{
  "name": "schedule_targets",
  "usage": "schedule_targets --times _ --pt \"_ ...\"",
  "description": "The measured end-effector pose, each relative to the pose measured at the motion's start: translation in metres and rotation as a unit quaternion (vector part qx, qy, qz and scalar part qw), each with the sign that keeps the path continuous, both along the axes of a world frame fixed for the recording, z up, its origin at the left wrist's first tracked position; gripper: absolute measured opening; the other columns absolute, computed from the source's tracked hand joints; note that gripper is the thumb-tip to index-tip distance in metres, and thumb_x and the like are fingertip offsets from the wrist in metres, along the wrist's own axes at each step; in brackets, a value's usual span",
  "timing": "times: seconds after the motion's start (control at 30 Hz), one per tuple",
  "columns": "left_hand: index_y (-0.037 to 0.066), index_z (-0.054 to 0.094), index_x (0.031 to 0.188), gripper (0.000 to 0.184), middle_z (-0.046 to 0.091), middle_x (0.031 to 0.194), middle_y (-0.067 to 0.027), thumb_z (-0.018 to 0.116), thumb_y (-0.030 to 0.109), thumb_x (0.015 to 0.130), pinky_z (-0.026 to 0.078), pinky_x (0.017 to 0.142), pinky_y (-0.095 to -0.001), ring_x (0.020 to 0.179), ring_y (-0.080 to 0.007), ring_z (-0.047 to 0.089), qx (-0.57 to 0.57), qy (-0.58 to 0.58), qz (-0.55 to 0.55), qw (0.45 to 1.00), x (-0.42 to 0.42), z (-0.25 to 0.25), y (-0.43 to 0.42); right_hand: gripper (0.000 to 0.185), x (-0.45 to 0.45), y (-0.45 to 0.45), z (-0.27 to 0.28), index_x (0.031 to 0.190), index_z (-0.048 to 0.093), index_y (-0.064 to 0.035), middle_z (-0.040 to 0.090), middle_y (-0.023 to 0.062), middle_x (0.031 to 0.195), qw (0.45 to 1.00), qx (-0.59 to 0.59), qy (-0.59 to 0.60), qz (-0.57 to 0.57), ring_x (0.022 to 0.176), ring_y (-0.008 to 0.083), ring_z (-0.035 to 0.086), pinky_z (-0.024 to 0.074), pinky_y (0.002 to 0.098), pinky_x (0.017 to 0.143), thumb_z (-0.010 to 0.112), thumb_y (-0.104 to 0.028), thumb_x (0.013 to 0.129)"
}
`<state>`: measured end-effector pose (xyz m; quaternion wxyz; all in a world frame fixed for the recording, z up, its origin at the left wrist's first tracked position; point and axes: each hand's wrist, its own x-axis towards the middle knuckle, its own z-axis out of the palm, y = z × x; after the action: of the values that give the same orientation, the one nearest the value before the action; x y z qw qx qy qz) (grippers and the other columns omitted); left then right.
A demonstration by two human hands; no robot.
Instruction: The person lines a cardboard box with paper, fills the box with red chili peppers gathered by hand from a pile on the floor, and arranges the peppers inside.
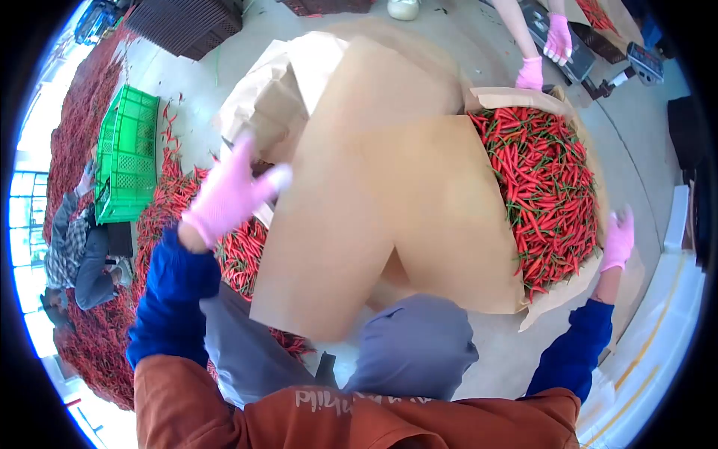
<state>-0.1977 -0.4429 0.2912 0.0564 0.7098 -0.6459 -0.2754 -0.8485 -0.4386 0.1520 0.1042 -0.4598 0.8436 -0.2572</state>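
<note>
My left hand (235, 191), in a pink glove, is raised left of the large brown paper sheets (359, 179). Its fingers are spread, slightly blurred, and grip nothing. The sheets stretch over the middle, smeared by motion, and one reaches the left side of a heap of red chili peppers (542, 194). Those chilies lie in a paper-lined container, its rim hidden by brown paper (523, 99). Beside the container's right edge is my right hand (618, 239), also pink-gloved, fingers pointing away from me and slightly apart, with nothing visible in them.
Across from me, a co-worker's pink-gloved hands (531, 73) are at the container's far edge and by a scale (576, 63). To the left, another person (82, 254) holds a green crate (127, 157) beside piled chilies (90, 135). Dark crates (187, 26) stand behind.
</note>
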Motion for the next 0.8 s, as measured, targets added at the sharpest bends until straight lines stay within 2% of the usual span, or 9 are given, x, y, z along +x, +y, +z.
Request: schedule_targets --times 0.07,0.13,0.23,0.33,0.4,0.6,0.63,0.73,0.8 --pt "-0.004 0.043 0.129 0.061 0.061 0.111 -0.0161 0.069 0.029 0.084 0.047 0.088 -0.0333 0.102 -0.0193 0.058 0.107 0.151 0.049 0.982 0.016 -0.025 0.049 0.041 0.118 -0.006 0.046 0.127 0.051 -0.0013 0.061 0.0115 0.112 0.98 -0.033 -0.146 0.133 0.096 0.0176 0.06 0.0469 0.0281 0.084 0.058 -0.012 0.089" --pt "-0.004 0.049 0.124 0.049 0.062 0.108 -0.009 0.066 0.022 0.086 0.049 0.084 -0.03 0.097 -0.014 0.059 0.085 0.374 0.068 0.921 0.004 -0.041 0.083 0.035 0.216 -0.004 0.082 0.12 0.056 -0.0008 0.063 0.0064 0.098 0.911 -0.016 -0.319 0.262 0.082 0.0121 0.06 0.0488 0.0241 0.074 0.06 -0.012 0.088" --pt "-0.005 0.051 0.123 0.041 0.063 0.108 -0.0061 0.062 0.014 0.088 0.048 0.084 -0.0276 0.095 -0.0128 0.06 0.128 0.472 0.105 0.866 0.013 -0.073 0.104 0.029 0.305 0.001 0.085 0.114 0.061 -0.0016 0.063 0.0016 0.083 0.909 0.046 -0.224 0.348 0.071 0.0076 0.057 0.0474 0.0216 0.066 0.062 -0.012 0.086" --pt "-0.005 0.051 0.123 0.037 0.063 0.108 -0.0059 0.058 0.009 0.089 0.049 0.084 -0.0278 0.094 -0.0123 0.06 0.081 0.463 0.125 0.874 0.04 -0.072 0.135 0.028 0.354 0.02 0.086 0.112 0.061 -0.0022 0.063 0.0027 0.08 0.905 0.059 -0.202 0.37 0.07 0.0075 0.057 0.0479 0.0232 0.066 0.062 -0.013 0.086" --pt "-0.003 0.055 0.118 0.031 0.063 0.106 -0.0057 0.057 0.01 0.09 0.049 0.084 -0.0294 0.094 -0.013 0.06 0.02 0.568 0.176 0.804 0.062 -0.056 0.162 0.027 0.38 0.038 0.097 0.111 0.062 -0.0025 0.063 0.0033 0.08 0.902 0.059 -0.21 0.373 0.071 0.0074 0.057 0.0481 0.0235 0.066 0.062 -0.013 0.086" --pt "0.001 0.054 0.118 0.029 0.063 0.109 -0.0076 0.056 0.008 0.091 0.049 0.086 -0.0306 0.096 -0.0168 0.061 -0.055 0.602 0.291 0.742 0.146 -0.059 0.23 0.031 0.44 0.063 0.095 0.108 0.064 -0.0086 0.068 0.0108 0.091 0.903 0.024 -0.094 0.418 0.084 0.0226 0.065 0.0499 0.0322 0.079 0.062 -0.029 0.085" --pt "0.001 0.054 0.119 0.029 0.063 0.109 -0.0077 0.055 0.008 0.091 0.049 0.086 -0.0313 0.097 -0.0173 0.061 -0.053 0.614 0.299 0.728 0.157 -0.059 0.243 0.029 0.451 0.065 0.093 0.112 0.062 -0.0043 0.067 0.0065 0.091 0.901 0.045 -0.059 0.428 0.079 0.016 0.064 0.0503 0.0283 0.072 0.059 -0.019 0.086" --pt "0.002 0.053 0.119 0.03 0.062 0.11 -0.0082 0.054 0.008 0.09 0.049 0.087 -0.0333 0.099 -0.019 0.06 -0.03 0.628 0.337 0.701 0.186 -0.066 0.277 0.03 0.485 0.075 0.087 0.104 0.064 -0.0088 0.067 0.0125 0.097 0.905 0.075 0.057 0.414 0.089 0.0305 0.064 0.0499 0.0365 0.08 0.055 -0.031 0.086" --pt "0.002 0.052 0.119 0.029 0.062 0.11 -0.0084 0.053 0.007 0.09 0.049 0.088 -0.0342 0.099 -0.02 0.06 -0.016 0.623 0.364 0.692 0.202 -0.07 0.288 0.03 0.509 0.07 0.078 0.103 0.064 -0.008 0.067 0.0128 0.099 0.893 0.135 0.071 0.424 0.091 0.0316 0.063 0.0496 0.0384 0.081 0.053 -0.029 0.085"
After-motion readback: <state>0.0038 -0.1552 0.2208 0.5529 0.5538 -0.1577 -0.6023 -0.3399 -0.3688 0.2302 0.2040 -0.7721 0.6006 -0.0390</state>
